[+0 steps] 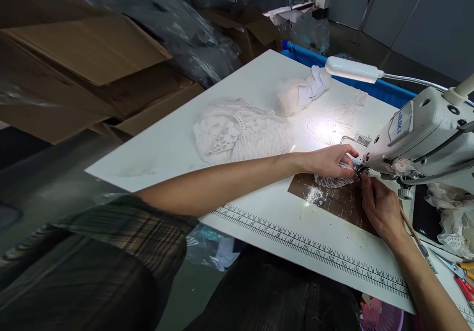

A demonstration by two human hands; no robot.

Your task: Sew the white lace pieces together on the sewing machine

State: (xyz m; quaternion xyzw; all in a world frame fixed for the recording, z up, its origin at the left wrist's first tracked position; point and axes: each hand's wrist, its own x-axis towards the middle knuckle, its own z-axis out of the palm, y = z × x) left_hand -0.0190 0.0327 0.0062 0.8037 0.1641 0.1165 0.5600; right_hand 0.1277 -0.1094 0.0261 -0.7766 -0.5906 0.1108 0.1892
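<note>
A white sewing machine point(418, 138) stands at the right of a white table point(259, 212). Both hands meet at its needle. My left hand point(329, 161) lies on a small piece of white lace point(331, 180), fingers pinched on its edge beside the presser foot. My right hand point(381, 207) comes from the near side, fingers curled and pressing the lace onto the brown patch point(333, 200) under the needle. A thin stick runs under my right wrist; whether the hand grips it is unclear.
A heap of white lace pieces point(240, 131) and a pale bundle point(296, 94) lie farther back. A lamp point(351, 69) shines above. A ruler strip point(314, 249) runs along the near edge. Scissors point(459, 272) lie at right. Cardboard boxes point(92, 69) stand left.
</note>
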